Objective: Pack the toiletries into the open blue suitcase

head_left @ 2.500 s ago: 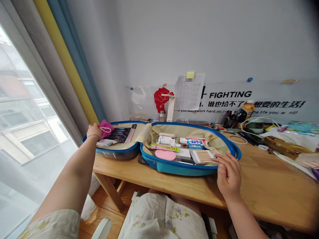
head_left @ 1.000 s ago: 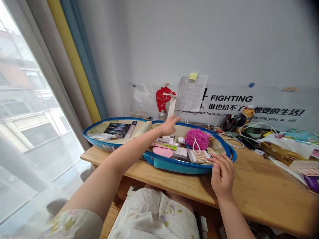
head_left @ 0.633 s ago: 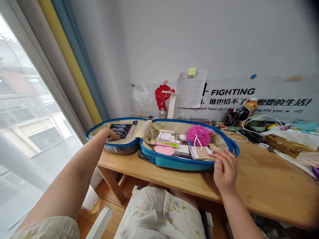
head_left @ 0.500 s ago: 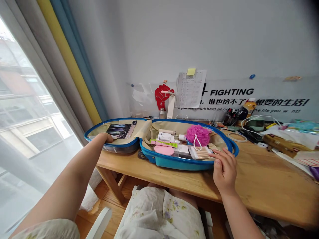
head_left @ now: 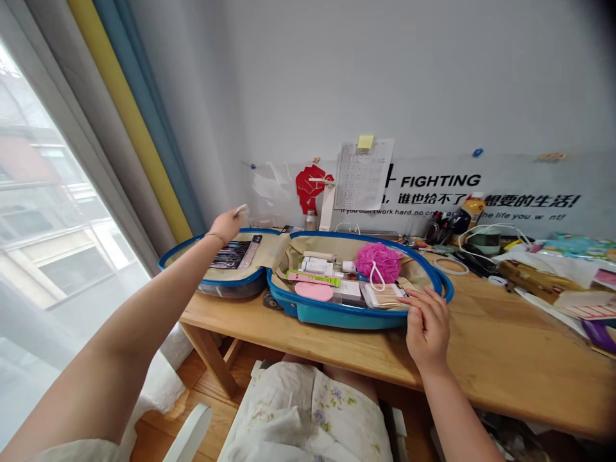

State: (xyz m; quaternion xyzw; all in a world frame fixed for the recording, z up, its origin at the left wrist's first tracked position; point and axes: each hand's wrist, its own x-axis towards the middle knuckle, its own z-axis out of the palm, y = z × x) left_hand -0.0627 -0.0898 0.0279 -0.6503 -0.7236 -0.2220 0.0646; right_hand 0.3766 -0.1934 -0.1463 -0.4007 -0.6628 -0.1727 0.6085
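Note:
An open blue suitcase (head_left: 351,319) lies on the table with its two halves spread apart. My left hand (head_left: 227,226) is raised above the left half, fingers closed on a small whitish object (head_left: 242,210) too small to name. Below it in that half lies a dark flat pack of slim tools (head_left: 237,254). My right hand (head_left: 430,330) rests on the right half's front rim, fingers stretched out beside a pack of cotton swabs (head_left: 382,296). In that half are a pink bath puff (head_left: 378,262), a pink oval case (head_left: 314,291), a green-and-pink box (head_left: 312,278) and white tubes (head_left: 317,264).
The wooden table (head_left: 486,346) carries clutter on the right: a bottle with an orange top (head_left: 474,208), white cables and a brown pouch (head_left: 534,279). A white lamp (head_left: 327,205) stands behind the suitcase. Curtains (head_left: 139,115) and a window are at left.
My left hand has lifted out of the suitcase's left half, up and to the right, with a small whitish object in its fingers. My right hand stays on the rim.

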